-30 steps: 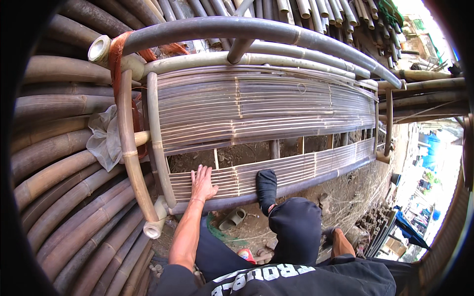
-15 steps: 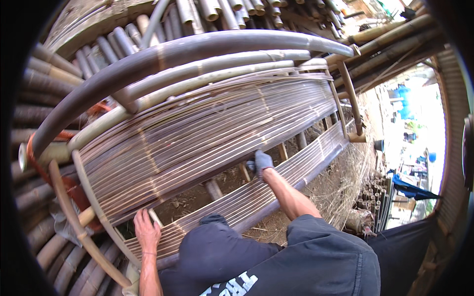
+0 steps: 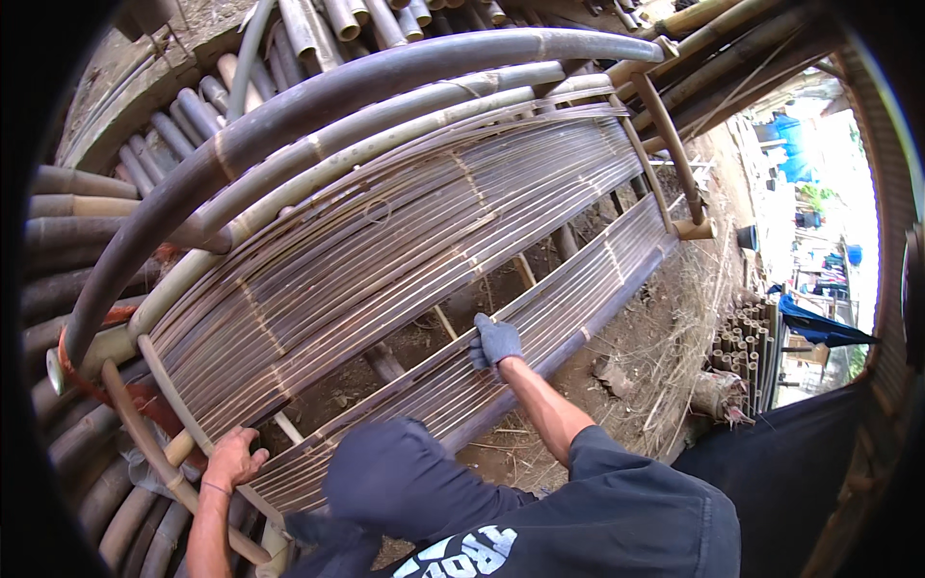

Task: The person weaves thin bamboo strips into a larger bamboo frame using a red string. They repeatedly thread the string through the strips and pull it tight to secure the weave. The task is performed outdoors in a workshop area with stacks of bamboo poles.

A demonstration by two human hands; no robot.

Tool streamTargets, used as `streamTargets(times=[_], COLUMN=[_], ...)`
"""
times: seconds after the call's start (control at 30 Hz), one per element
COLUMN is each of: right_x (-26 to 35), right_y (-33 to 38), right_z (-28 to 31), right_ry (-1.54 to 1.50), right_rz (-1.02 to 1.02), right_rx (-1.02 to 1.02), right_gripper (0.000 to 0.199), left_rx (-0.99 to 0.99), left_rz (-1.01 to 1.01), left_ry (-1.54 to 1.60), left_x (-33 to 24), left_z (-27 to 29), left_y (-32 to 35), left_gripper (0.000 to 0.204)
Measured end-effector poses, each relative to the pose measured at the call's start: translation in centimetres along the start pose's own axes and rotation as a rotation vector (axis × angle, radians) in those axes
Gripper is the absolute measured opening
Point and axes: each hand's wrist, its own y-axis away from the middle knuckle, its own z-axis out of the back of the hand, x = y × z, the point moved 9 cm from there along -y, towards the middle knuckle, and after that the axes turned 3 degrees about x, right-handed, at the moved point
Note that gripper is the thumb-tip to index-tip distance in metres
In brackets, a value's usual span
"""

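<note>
A bamboo bench lies in front of me, with a curved slatted backrest (image 3: 385, 241) and a slatted seat (image 3: 540, 318). My right hand (image 3: 494, 342), in a blue-grey glove, curls its fingers over the seat's back edge near the middle. My bare left hand (image 3: 231, 459) grips the seat's left end, next to the curved bamboo armrest (image 3: 145, 438). My knee (image 3: 395, 472), in dark cloth, presses against the seat's front edge between the two hands.
Thick bamboo poles (image 3: 87, 222) are stacked behind and to the left of the bench. Bare earth with dry straw (image 3: 674, 328) lies to the right, near a bundle of cut bamboo ends (image 3: 742, 337). A blue tarp (image 3: 819, 323) is farther right.
The view has swung and tilted left. My right hand has slid rightward along the seat's back edge, and my left hand has moved to the seat's left end.
</note>
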Motion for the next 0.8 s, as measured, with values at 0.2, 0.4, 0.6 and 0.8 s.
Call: streamTargets(times=[0.2, 0.4, 0.6, 0.8], right_x=[9.6, 4.5, 2.9, 1.9], right_y=[4.0, 12.4, 10.5, 12.5], right_z=[-1.1, -13.9, -13.1, -15.4], right_ry=[1.238, 1.539, 1.483, 1.561], right_rz=[0.904, 1.533, 1.506, 1.456], right_rx=[-0.226, 0.125, 0.258, 0.227], right_gripper=[0.022, 0.029, 0.027, 0.023], left_rx=[0.015, -0.227, -0.473, -0.436], left_rz=[0.021, 0.064, 0.084, 0.044], left_ry=[-0.067, 0.295, 0.347, 0.336], left_x=[4.5, 11.6, 9.6, 10.3], left_z=[-1.2, -11.0, -15.2, -15.5], left_y=[2.2, 0.7, 0.9, 0.7], left_gripper=[0.042, 0.054, 0.05, 0.05])
